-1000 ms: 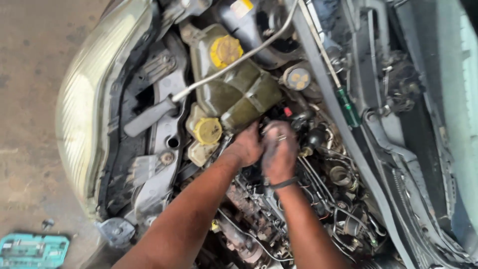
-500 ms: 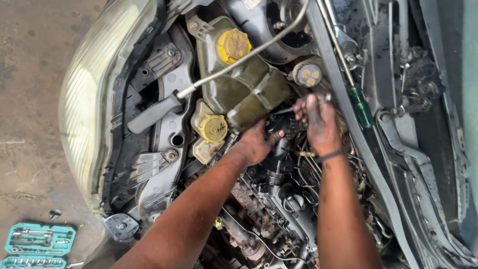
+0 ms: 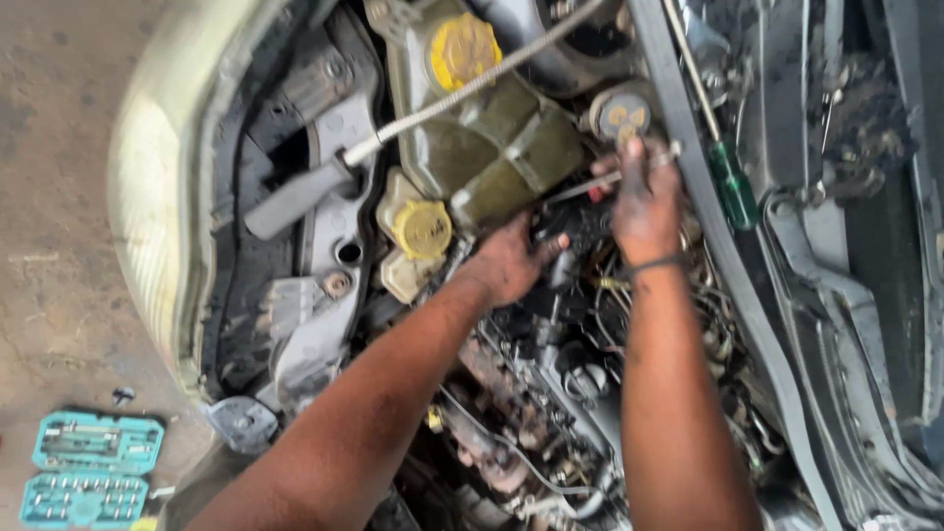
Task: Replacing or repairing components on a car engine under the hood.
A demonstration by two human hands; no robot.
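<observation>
Landmark: olive coolant tank (image 3: 497,162) with a yellow cap (image 3: 464,49), top centre of the engine bay.
Thin metal tool: a slim silver rod (image 3: 588,185) just below the tank's right end, one end pinched in the right hand, the other slanting towards the left hand.
Right hand (image 3: 644,202): right of the tank, fingers closed around the rod, back of the hand up, a dark band at the wrist.
Left hand (image 3: 511,261): directly under the tank, curled down onto dark engine parts; whether it grips anything cannot be told.
Small reservoir (image 3: 418,236): lower left of the tank, yellow cap on.
Socket case (image 3: 93,470): far lower left of the tank on the floor, open, sockets in rows.
Green-handled screwdriver (image 3: 733,182): right of the tank, lying on the bay's edge.
Arms: both reach up from the lower edge, forearms converging under the tank.
</observation>
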